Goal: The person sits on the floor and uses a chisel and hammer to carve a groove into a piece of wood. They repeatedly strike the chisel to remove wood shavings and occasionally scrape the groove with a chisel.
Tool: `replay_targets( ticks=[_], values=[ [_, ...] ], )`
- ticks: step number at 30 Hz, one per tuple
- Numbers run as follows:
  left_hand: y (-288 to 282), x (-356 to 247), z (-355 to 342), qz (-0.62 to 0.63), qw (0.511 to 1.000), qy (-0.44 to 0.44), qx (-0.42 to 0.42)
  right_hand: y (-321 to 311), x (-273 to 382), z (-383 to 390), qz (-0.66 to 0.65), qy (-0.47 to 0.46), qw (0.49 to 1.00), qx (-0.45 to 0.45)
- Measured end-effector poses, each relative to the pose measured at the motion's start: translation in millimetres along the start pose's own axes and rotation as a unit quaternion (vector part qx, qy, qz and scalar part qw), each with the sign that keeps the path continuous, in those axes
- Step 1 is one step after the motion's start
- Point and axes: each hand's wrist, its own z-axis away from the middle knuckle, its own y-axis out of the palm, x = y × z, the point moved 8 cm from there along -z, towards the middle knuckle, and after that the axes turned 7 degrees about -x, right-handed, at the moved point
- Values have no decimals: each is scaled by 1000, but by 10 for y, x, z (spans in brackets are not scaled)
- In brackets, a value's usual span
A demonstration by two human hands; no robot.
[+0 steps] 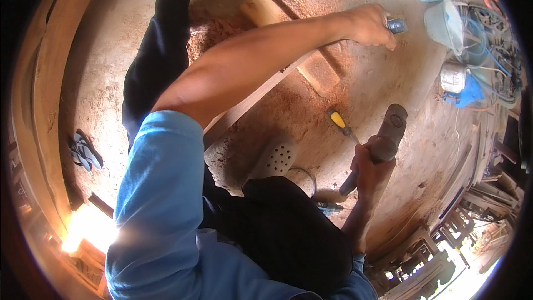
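Observation:
My left hand is closed on a small grey-blue object, too hidden to identify, above a long timber that passes under my forearm. My right hand grips a dark mallet, its head raised toward the upper right. Just left of the mallet lies a chisel-like tool with a yellow and black handle, its tip partly hidden by my hand. A short board rests crosswise beneath the timber, with sawdust around it.
White buckets and tangled hoses line the upper right. A power tool lies by my knee, near my sandal. Flip-flops sit beside long beams at left. Scrap wood is piled at lower right.

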Motion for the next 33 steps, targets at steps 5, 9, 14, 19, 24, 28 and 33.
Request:
replay_targets(
  ticks=[5,9,14,19,24,28,33],
  values=[
    [-72,-237,277,-23,999,41,-23,44,51,48,10,-3,1000,2],
    [-57,-277,377,-32,996,79,-30,150,160,144,9,-12,1000,16],
    [-103,-238,524,-14,992,111,-56,175,199,252,18,-7,1000,1],
    [-177,-223,675,14,989,124,-75,105,380,231,10,-49,999,-15],
    [-107,-215,778,19,991,128,-9,-53,958,164,-72,-213,973,-52],
    [-158,-231,861,16,990,140,-21,-224,1506,177,-114,-331,935,-55],
    [-200,-199,920,38,989,143,-30,-215,1933,244,-162,-371,914,-34]
  ],
)
